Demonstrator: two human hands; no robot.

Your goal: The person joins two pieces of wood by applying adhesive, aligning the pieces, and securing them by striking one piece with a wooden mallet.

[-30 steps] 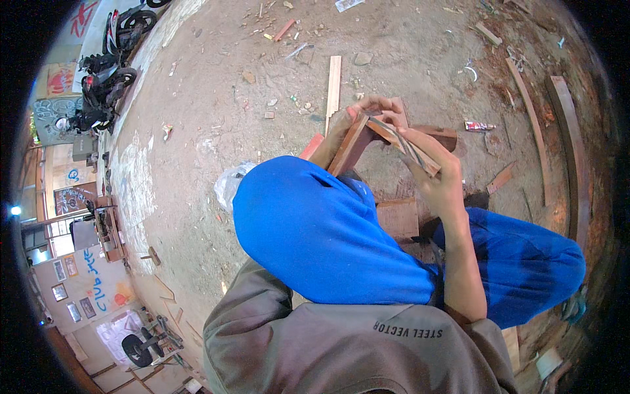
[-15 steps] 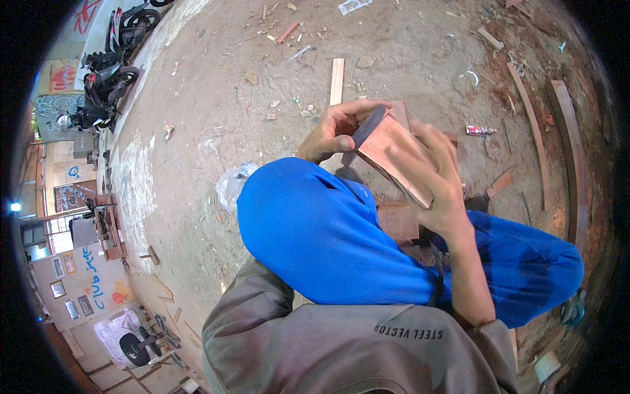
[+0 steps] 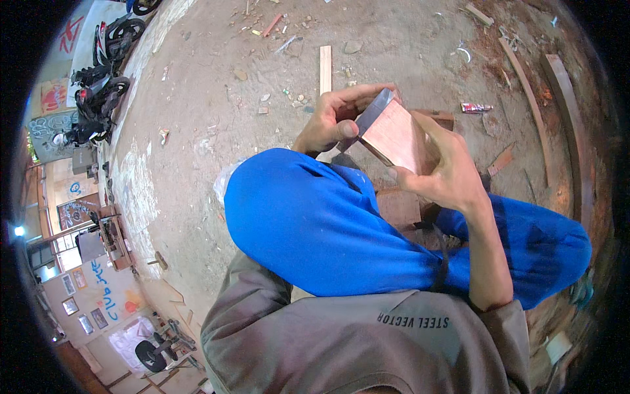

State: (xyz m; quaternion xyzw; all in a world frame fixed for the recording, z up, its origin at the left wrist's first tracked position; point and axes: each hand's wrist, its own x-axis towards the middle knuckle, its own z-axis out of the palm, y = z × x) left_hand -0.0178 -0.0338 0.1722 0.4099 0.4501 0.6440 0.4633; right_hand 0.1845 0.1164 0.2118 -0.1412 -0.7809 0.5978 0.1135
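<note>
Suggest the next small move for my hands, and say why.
Perhaps slide your right hand back slightly, while your left hand steadies the pale brown, flat-faced wooden piece by its dark grey edge. The right hand covers part of the opposite end, so shifting it could make that end easier to see.

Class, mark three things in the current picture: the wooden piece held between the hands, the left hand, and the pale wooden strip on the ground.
Wooden piece (image 3: 394,135): head view, on its pale broad face.
Left hand (image 3: 327,119): head view, near the thumb's base.
Pale wooden strip (image 3: 325,69): head view, mid-length.
</note>
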